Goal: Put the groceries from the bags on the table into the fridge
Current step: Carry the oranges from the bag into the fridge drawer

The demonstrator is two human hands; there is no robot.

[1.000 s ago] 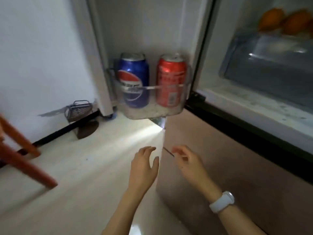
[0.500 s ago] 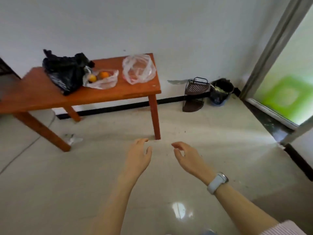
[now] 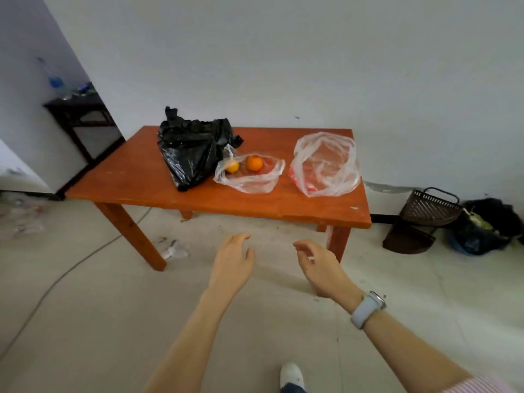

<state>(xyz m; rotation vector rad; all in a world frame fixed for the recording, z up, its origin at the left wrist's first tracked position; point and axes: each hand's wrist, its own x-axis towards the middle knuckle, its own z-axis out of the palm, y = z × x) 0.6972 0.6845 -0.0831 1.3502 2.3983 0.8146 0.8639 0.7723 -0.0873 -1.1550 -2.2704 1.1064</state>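
Item: clear bag (image 3: 249,173) holding two oranges (image 3: 254,163), mid-counter (image 3: 136,180) toward its far edge; ahead of my left hand (image 3: 231,265), the nearer; right hand (image 3: 321,268) likewise empty, fingers slack.

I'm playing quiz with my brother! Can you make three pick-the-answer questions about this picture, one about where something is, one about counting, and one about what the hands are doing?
1. Where does the black plastic bag lie on the wooden table?
A. left of both clear bags
B. between the clear bags
C. under the table

2. How many oranges show in the middle clear bag?
A. none
B. two
C. five

3. What do the left hand and right hand hold?
A. a can each
B. one bag together
C. nothing

Answers:
1 A, it lies leftmost of the three bags.
2 B, two orange fruits show through the plastic.
3 C, both hands hang over the floor with loose fingers.
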